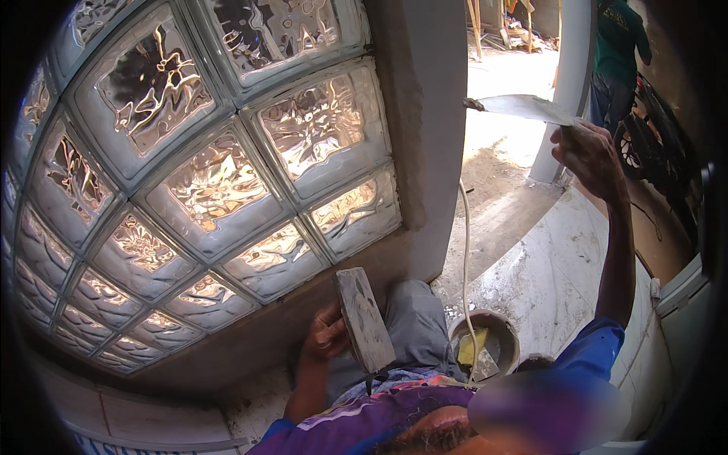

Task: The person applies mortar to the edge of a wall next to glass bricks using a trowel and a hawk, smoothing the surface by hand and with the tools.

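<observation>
Holding: the left hand [327,334] is closed in a grip around the lower end of a grey rectangular mortar board [365,321], low in the middle of the view, just below the glass blocks.
Board position: it stands tilted, its flat face smeared with grey mortar, its far end close to the bottom edge of the rendered wall [425,136].
Right hand: the right hand [590,155] is raised at the far right, fingers closed in a grip on the handle end of a flat steel trowel [523,108].
Trowel position: the blade points left toward the corner edge of the rendered wall, its tip just beside that edge; I cannot tell whether it touches.
Glass blocks: a grid of wavy clear glass blocks [197,174] with pale grey joints fills the left and centre, framed on the right and below by grey render.
Bucket: a round mortar bucket [485,343] sits on the floor near the person's knee, with a yellow sponge [472,349] inside it.
Cord: a thin white cord [464,250] runs down from the wall edge to the bucket.
Floor: pale concrete floor [553,265] spreads to the right of the bucket.
Bystander: another person in a green shirt [618,38] stands far right, beside a white post [565,91].
</observation>
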Action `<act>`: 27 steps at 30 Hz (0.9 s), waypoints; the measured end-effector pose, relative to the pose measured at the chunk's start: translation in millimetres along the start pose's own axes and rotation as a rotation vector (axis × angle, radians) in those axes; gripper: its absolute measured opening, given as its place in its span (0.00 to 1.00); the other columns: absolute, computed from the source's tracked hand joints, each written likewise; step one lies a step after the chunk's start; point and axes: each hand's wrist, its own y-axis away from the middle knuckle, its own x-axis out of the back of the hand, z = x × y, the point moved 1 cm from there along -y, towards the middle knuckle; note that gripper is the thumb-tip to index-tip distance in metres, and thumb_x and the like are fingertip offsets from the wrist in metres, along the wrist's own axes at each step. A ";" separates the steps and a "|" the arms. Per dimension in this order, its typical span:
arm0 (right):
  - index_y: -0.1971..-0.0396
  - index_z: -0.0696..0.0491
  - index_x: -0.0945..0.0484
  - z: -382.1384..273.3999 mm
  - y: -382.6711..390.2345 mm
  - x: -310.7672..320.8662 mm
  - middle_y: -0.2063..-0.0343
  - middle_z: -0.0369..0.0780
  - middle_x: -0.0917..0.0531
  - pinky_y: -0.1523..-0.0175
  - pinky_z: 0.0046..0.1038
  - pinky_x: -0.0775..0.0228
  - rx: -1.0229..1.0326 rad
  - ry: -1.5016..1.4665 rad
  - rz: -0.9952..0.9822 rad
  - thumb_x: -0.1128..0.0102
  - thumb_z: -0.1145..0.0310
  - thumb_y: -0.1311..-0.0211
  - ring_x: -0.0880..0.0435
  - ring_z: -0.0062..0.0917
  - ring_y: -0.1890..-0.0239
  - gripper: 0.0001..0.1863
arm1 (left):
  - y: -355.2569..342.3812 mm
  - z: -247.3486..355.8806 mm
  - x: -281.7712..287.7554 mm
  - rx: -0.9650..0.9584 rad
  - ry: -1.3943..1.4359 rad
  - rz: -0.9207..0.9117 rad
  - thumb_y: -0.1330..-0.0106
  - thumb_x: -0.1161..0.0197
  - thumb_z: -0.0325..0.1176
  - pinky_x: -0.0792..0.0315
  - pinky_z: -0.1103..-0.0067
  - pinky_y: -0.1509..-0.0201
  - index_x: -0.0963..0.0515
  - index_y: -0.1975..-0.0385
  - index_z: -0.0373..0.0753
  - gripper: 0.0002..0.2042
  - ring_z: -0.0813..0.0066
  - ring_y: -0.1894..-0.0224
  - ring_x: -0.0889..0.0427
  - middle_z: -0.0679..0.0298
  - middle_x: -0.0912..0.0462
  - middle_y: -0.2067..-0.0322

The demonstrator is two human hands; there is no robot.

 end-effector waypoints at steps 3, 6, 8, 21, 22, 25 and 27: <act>0.75 0.59 0.28 6.5 -52.6 -4.5 0.81 0.39 0.26 0.72 0.28 0.36 0.059 -0.031 0.019 0.36 0.73 0.54 0.27 0.24 0.80 0.10 | 8.3 1.9 -3.6 -0.014 -0.041 0.062 0.38 0.42 0.30 0.34 0.69 0.43 0.38 0.41 0.32 0.25 0.66 0.46 0.27 0.57 0.28 0.48; 0.82 0.57 0.28 15.1 -86.7 -5.0 0.88 0.37 0.30 0.76 0.30 0.38 0.172 0.086 0.062 0.36 0.66 0.50 0.32 0.22 0.85 0.12 | 9.7 -2.6 -4.2 0.011 -0.066 0.146 0.38 0.41 0.30 0.32 0.70 0.44 0.37 0.42 0.32 0.25 0.67 0.47 0.26 0.58 0.27 0.49; 0.81 0.56 0.27 25.9 -106.2 -8.3 0.89 0.37 0.31 0.75 0.31 0.37 0.216 0.042 0.070 0.37 0.64 0.48 0.31 0.23 0.85 0.13 | 10.5 -3.3 -4.5 0.030 -0.085 0.199 0.38 0.41 0.30 0.32 0.70 0.45 0.37 0.42 0.32 0.25 0.68 0.48 0.26 0.58 0.26 0.50; 0.79 0.55 0.23 67.1 -181.6 -8.2 0.86 0.35 0.27 0.73 0.25 0.29 0.575 0.184 0.121 0.49 0.60 0.37 0.27 0.18 0.89 0.17 | -8.4 -7.6 -7.4 0.076 -0.133 0.209 0.38 0.40 0.32 0.29 0.74 0.49 0.34 0.44 0.32 0.24 0.70 0.52 0.23 0.58 0.23 0.52; 0.78 0.55 0.24 63.3 -183.2 -7.9 0.86 0.35 0.27 0.75 0.24 0.30 0.546 0.129 0.078 0.49 0.62 0.38 0.26 0.19 0.88 0.14 | -9.8 -7.8 -9.8 0.072 -0.137 0.213 0.39 0.40 0.32 0.29 0.74 0.50 0.34 0.44 0.32 0.23 0.70 0.53 0.23 0.58 0.23 0.53; 0.77 0.55 0.25 55.0 -185.9 -7.4 0.85 0.36 0.28 0.80 0.21 0.31 0.551 0.052 0.015 0.48 0.66 0.39 0.25 0.20 0.87 0.10 | -12.0 -9.7 -10.4 0.064 -0.123 0.230 0.38 0.40 0.33 0.29 0.74 0.50 0.33 0.45 0.32 0.23 0.71 0.53 0.23 0.59 0.23 0.53; 0.78 0.55 0.25 57.5 -189.3 -9.8 0.86 0.36 0.28 0.80 0.22 0.32 0.622 0.085 0.043 0.49 0.64 0.39 0.25 0.20 0.88 0.12 | -13.3 -11.8 -11.3 0.053 -0.116 0.240 0.38 0.40 0.32 0.29 0.75 0.50 0.33 0.45 0.32 0.22 0.71 0.53 0.22 0.59 0.23 0.53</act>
